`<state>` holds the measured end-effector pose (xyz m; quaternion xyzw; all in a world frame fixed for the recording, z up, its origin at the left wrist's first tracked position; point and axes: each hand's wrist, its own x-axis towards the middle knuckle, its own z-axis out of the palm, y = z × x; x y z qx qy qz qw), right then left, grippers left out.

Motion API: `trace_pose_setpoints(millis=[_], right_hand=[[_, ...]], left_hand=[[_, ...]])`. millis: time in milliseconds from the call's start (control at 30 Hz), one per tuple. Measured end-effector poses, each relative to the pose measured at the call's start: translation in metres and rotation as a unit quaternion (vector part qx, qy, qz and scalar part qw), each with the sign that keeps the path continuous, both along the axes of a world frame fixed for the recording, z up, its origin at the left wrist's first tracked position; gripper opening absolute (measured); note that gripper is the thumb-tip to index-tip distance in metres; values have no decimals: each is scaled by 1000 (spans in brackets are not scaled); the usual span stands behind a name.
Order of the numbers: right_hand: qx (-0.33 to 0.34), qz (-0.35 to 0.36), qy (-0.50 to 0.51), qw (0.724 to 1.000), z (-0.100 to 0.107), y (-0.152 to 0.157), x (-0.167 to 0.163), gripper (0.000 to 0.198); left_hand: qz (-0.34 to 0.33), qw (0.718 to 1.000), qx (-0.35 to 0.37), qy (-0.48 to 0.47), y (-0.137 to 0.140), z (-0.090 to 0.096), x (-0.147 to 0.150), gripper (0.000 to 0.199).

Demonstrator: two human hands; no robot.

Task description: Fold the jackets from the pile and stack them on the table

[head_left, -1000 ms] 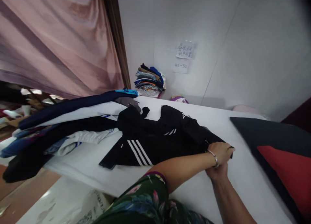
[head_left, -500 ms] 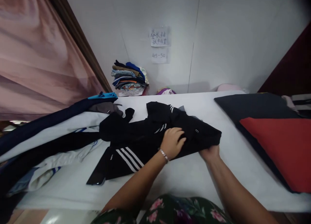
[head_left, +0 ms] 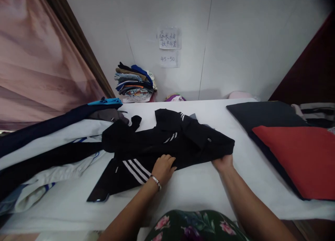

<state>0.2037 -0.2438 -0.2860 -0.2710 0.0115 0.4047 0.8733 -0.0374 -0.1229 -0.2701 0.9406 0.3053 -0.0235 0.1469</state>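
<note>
A black jacket (head_left: 146,143) with white stripes lies partly folded across the white table, its layers overlapping. My left hand (head_left: 163,167), with a bracelet at the wrist, is at the jacket's near edge, its bent fingers closed on the cloth. At the right end, my right hand (head_left: 223,162) grips the jacket's edge from below; most of its fingers are hidden under the fabric. A dark, glossy flat piece (head_left: 98,194) sticks out at the jacket's lower left corner.
Several loose garments (head_left: 60,143) are heaped along the left side. Folded clothes (head_left: 136,82) are stacked by the wall. On the right of the table (head_left: 199,199) lie a red folded piece (head_left: 295,157) and a dark one (head_left: 264,113). Paper signs (head_left: 169,38) hang on the wall.
My left hand has slid left and toward me, from the jacket's middle to its near edge. My right hand keeps its hold at the right end. The view has shifted slightly.
</note>
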Motion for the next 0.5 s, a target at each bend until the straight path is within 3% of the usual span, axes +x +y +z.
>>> trace_pose_setpoints(millis=[133, 367, 433, 500], right_hand=[[0, -17, -2, 1000, -4, -3, 8, 38], [-51, -60, 22, 997, -20, -11, 29, 32], [-42, -87, 16, 995, -19, -14, 31, 32], [-31, -139, 9, 990, -16, -17, 33, 29]], left_hand=[[-31, 999, -40, 10, -17, 7, 14, 26], [-222, 956, -185, -49, -73, -1, 37, 33], [-234, 946, -211, -73, -70, 6, 42, 35], [-202, 953, -199, -109, -54, 20, 46, 34]])
